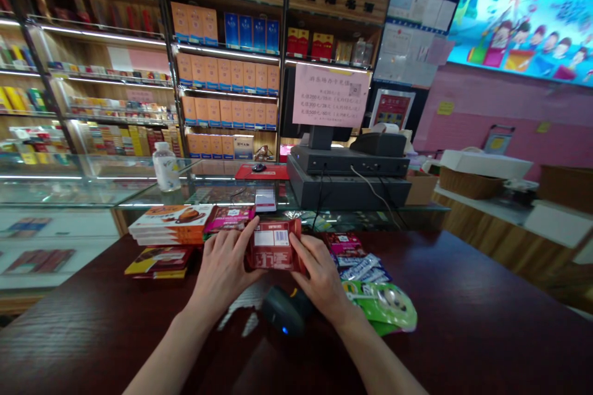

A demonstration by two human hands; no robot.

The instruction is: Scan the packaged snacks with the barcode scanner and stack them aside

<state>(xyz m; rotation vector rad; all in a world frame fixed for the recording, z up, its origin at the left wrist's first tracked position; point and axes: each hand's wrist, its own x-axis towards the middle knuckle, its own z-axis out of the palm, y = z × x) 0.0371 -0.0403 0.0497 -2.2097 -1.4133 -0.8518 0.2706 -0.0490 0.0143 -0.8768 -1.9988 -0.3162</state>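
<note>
Between my two hands is a dark red snack packet [273,245], its printed back with a barcode facing me. My left hand [227,262] grips its left end and my right hand [317,268] its right end. Below the packet a black barcode scanner [283,310] with a small blue light lies on the dark wooden counter [152,333]. Left of my left hand are stacked white and orange boxes [171,222], with a pink packet [229,218] beside them. Beyond my right hand lie another pink packet [345,244], blue and white sticks [365,268] and a green package [382,305].
Yellow and brown packs [160,261] lie at the counter's left. Behind stand a glass display case [139,194], a clear bottle [165,166], a mouse on a red mat [245,173] and a cash register [347,166]. Goods fill the back shelves [227,95].
</note>
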